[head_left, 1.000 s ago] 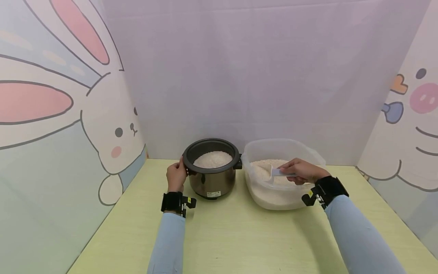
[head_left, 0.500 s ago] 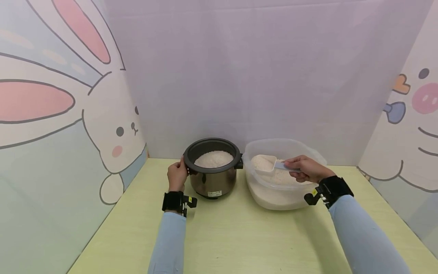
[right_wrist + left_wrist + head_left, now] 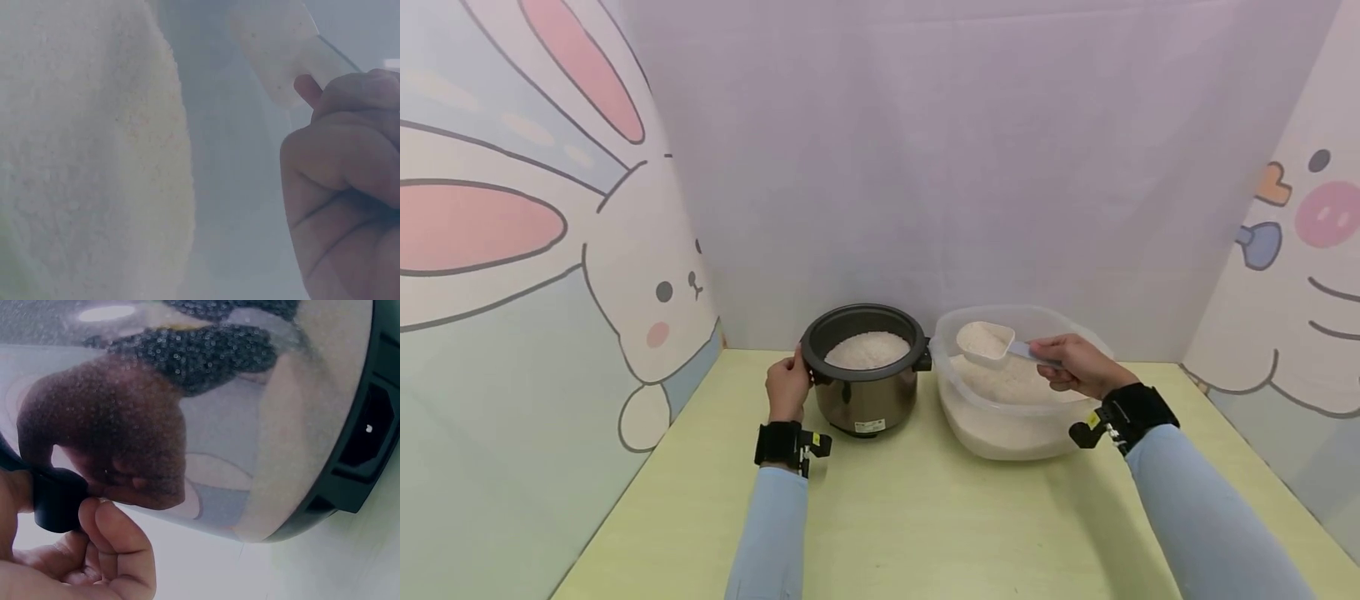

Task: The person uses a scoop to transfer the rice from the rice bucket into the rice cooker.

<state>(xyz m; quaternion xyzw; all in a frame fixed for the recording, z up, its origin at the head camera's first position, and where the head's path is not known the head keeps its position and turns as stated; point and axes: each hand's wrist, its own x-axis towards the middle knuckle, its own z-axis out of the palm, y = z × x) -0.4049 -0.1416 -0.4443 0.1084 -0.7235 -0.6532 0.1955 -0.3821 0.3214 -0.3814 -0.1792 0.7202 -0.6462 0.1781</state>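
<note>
In the head view, a dark rice cooker (image 3: 868, 398) stands lidless, its pot holding white rice (image 3: 867, 350). My left hand (image 3: 787, 388) is at its left side. The left wrist view shows thumb and fingers gripping the cooker's black side handle (image 3: 57, 500). To the right is a translucent plastic tub (image 3: 1000, 442) with much rice (image 3: 1011, 382) in it. My right hand (image 3: 1077, 367) holds a white measuring scoop (image 3: 987, 343) by its pale handle. The scoop, heaped with rice, is level above the tub's left part. Its cup underside also appears in the right wrist view.
Both containers stand side by side near the back of a pale yellow-green table (image 3: 917, 525). A plain lilac curtain (image 3: 925, 167) hangs close behind them. Walls with cartoon drawings border the left and right sides. The cooker's right handle (image 3: 922, 360) nearly meets the tub.
My right hand has lifted the scoop out of the tub's rice, now full and higher. My left hand and the cooker have stayed in place.
</note>
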